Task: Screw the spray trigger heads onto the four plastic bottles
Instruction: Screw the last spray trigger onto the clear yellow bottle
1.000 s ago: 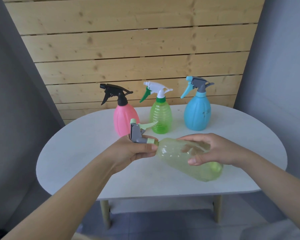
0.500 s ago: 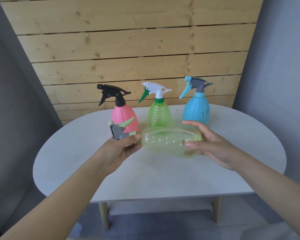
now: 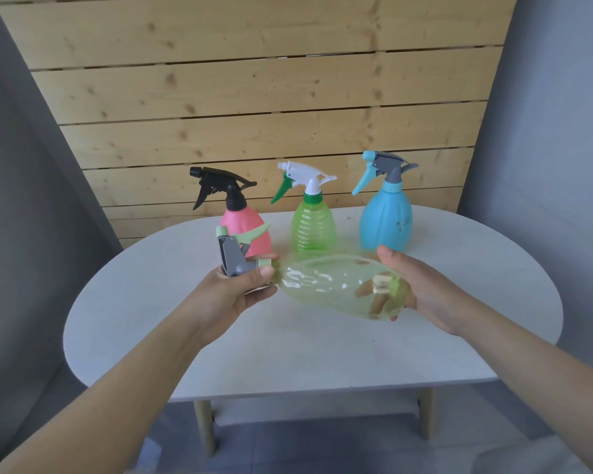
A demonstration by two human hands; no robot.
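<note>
Above the middle of the white desk [image 3: 322, 354], the pale yellow-green bottle [image 3: 329, 285] lay on its side in the air, neck to the left — a pose that seemed chosen so one hand could steady the body while the other turned the head. The right hand [image 3: 421, 292] cupped the bottle's base, fingers [image 3: 374, 302] curled loosely behind it and showing through the clear plastic, thumb resting on top. The left hand [image 3: 240, 289] had its grip narrowed around the collar of the grey trigger head [image 3: 233, 258], thumb and fingers pinching where it met the neck; how far the thread was seated I could not tell. Behind, the pink bottle [image 3: 250, 227], green bottle [image 3: 312, 227] and blue bottle [image 3: 386, 220] stood upright in a row near the desk's far edge, heads already on — probably set back there to keep finished work clear.
</note>
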